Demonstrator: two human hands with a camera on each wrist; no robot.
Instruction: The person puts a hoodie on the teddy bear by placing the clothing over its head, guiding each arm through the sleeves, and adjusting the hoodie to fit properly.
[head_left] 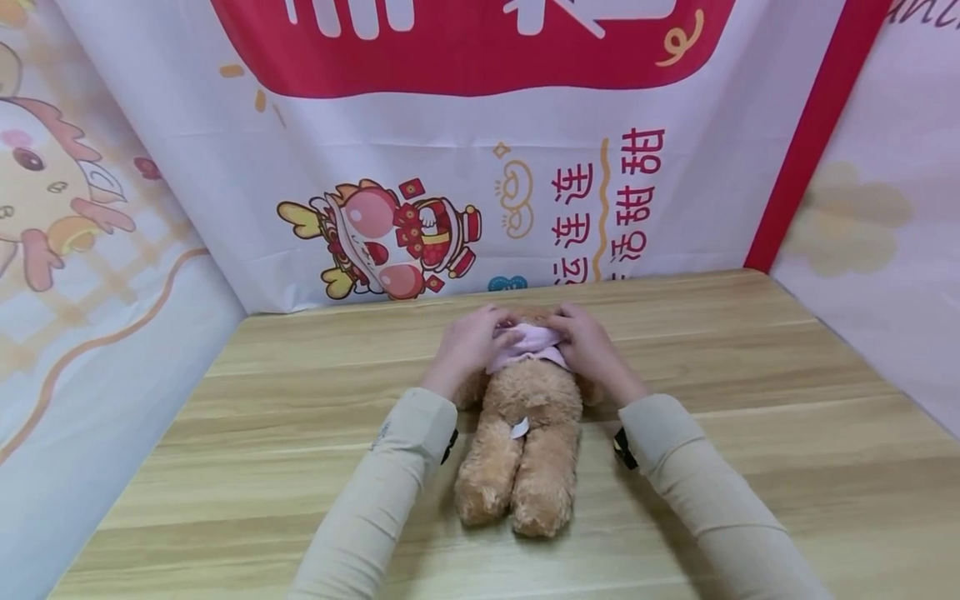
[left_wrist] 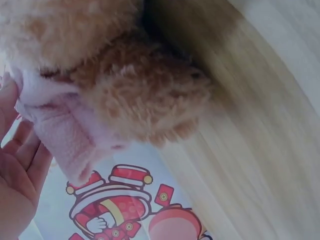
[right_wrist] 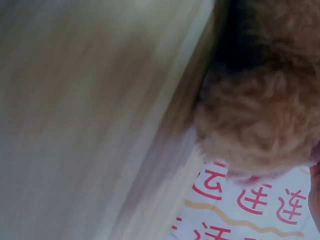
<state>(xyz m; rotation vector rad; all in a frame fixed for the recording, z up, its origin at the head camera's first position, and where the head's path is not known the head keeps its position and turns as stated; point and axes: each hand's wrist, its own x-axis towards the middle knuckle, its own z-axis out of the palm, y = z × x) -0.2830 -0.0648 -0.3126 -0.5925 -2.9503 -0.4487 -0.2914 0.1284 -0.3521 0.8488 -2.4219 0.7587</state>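
- Head: a plush toy [head_left: 536, 396] is seen lying on the table [head_left: 262, 450], its feet pointed towards the camera. Its upper end is largely covered by pink cloth [head_left: 528, 340], which is pinched by the left hand [head_left: 471, 343] and gripped at its other side by the right hand [head_left: 592, 346].
- The arms of the toy are partly hidden by the hands. A small white label [head_left: 520, 428] is seen between its legs; no writing can be read on it.
- The table is backed by a banner [head_left: 435, 133], on which 连连 and 甜甜 are printed sideways in red, beside a cartoon [head_left: 382, 237].
- Left wrist: the cloth is held at its edge, beside brown fur.
- Right wrist: 连连 can be read below the fur; the hand is mostly cut off, so its grip cannot be told there.
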